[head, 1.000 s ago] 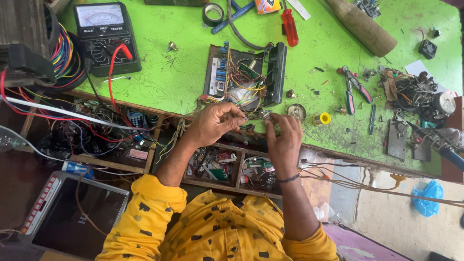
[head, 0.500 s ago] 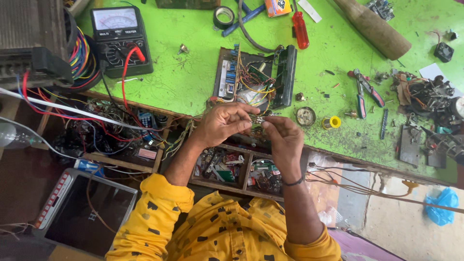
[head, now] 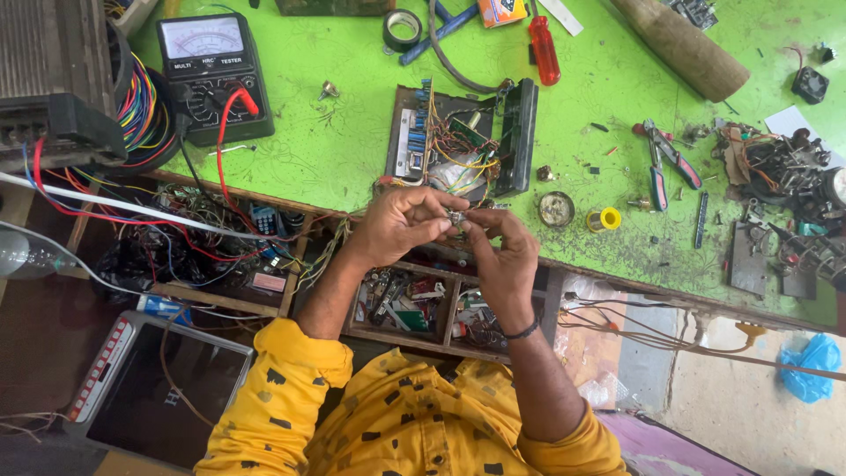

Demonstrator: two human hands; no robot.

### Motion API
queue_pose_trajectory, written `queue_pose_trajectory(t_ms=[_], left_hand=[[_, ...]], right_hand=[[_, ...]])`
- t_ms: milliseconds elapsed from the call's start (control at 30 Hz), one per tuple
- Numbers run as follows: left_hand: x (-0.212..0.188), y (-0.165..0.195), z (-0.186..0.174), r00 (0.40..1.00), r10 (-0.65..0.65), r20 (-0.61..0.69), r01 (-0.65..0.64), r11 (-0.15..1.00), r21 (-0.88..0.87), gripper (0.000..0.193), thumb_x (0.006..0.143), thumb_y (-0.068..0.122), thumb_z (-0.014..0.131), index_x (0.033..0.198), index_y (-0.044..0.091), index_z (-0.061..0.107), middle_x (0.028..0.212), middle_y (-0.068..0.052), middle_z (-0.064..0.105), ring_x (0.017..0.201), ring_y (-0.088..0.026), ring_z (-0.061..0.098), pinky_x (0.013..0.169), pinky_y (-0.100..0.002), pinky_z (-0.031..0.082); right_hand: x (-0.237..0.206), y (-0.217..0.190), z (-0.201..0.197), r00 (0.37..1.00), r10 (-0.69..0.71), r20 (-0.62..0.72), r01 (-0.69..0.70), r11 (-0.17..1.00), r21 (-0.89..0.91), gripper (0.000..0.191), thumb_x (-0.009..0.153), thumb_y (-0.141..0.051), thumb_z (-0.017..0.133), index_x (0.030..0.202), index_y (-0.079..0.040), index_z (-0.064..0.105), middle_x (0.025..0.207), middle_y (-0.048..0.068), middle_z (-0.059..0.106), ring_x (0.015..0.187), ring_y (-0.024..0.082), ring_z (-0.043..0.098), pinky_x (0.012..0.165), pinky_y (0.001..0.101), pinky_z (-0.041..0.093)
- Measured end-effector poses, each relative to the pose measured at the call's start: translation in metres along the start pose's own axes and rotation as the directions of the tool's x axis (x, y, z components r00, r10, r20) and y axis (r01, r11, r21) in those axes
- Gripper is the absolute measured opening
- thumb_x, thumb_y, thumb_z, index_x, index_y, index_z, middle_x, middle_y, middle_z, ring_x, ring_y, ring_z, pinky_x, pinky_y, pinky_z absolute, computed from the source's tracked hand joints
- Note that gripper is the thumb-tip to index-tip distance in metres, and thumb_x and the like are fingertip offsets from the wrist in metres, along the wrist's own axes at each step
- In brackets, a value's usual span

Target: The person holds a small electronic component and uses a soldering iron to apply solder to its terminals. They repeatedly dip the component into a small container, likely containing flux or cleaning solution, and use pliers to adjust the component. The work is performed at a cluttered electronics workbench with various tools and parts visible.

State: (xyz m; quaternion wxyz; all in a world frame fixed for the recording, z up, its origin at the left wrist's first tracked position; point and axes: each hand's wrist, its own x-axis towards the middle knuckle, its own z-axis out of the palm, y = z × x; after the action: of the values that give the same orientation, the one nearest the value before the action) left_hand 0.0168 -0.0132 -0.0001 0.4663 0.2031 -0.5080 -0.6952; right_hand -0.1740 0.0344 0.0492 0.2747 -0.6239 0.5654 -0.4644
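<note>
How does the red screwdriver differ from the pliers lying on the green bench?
The red screwdriver is one straight piece with a translucent red handle; the pliers have two splayed handles, red and blue. The screwdriver lies nearer the bench's far edge, the pliers farther right. Neither is being touched.

Open circuit chassis (head: 458,141) blocks ahead; bare green bench (head: 335,150) left
</note>
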Motion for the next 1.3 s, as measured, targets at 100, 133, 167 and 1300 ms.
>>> queue_pose_trajectory(t_ms=[100, 133, 167, 1300], left_hand=[[0.000, -0.001, 0.000, 1.000, -0.008, -0.010, 0.008, 0.999, 0.044, 0.006, 0.099, 0.003, 0.067, 0.097, -0.002, 0.064, 0.136, -0.020, 0.067, 0.099, -0.011, 0.074, 0.086, -0.028, 0.063], [0.000, -0.002, 0.000, 1.000, 0.005, 0.000, -0.005, 1.000, 0.027, 0.006, 0.099, 0.002, 0.067, 0.097, -0.002, 0.064, 0.137, -0.021, 0.067, 0.099, -0.011, 0.073, 0.086, -0.028, 0.062], [0.000, -0.002, 0.000, 1.000, 0.016, 0.009, -0.017, 1.000, 0.010, 0.005, 0.100, 0.001, 0.067, 0.097, -0.002, 0.063, 0.137, -0.021, 0.067, 0.098, -0.011, 0.072, 0.087, -0.028, 0.062], [-0.002, 0.001, -0.003, 0.999, -0.014, -0.033, 0.011, 0.997, -0.075, 0.007, 0.100, 0.002, 0.065, 0.101, -0.001, 0.059, 0.134, -0.025, 0.066, 0.103, -0.021, 0.075, 0.091, -0.036, 0.065]], right_hand=[[0.001, -0.003, -0.002, 0.999, -0.035, 0.009, 0.035, 0.999, -0.031, 0.011, 0.092, -0.004, 0.075, 0.103, -0.003, 0.075, 0.098, 0.004, 0.075, 0.083, 0.010, 0.066, 0.075, 0.0258, 0.053], [0.002, -0.003, -0.003, 0.999, -0.051, 0.015, 0.052, 0.998, -0.041, 0.012, 0.092, -0.003, 0.075, 0.104, -0.003, 0.075, 0.099, 0.004, 0.075, 0.086, 0.010, 0.067, 0.076, 0.0260, 0.053], [0.002, -0.004, -0.003, 0.998, -0.066, 0.021, 0.067, 0.996, -0.051, 0.013, 0.092, -0.003, 0.074, 0.105, -0.004, 0.075, 0.101, 0.005, 0.075, 0.088, 0.011, 0.068, 0.078, 0.0263, 0.054], [0.002, 0.001, 0.000, 1.000, -0.004, 0.019, 0.003, 0.998, 0.066, 0.010, 0.093, -0.005, 0.076, 0.103, -0.005, 0.074, 0.096, 0.002, 0.075, 0.087, 0.010, 0.065, 0.078, 0.0265, 0.051]])
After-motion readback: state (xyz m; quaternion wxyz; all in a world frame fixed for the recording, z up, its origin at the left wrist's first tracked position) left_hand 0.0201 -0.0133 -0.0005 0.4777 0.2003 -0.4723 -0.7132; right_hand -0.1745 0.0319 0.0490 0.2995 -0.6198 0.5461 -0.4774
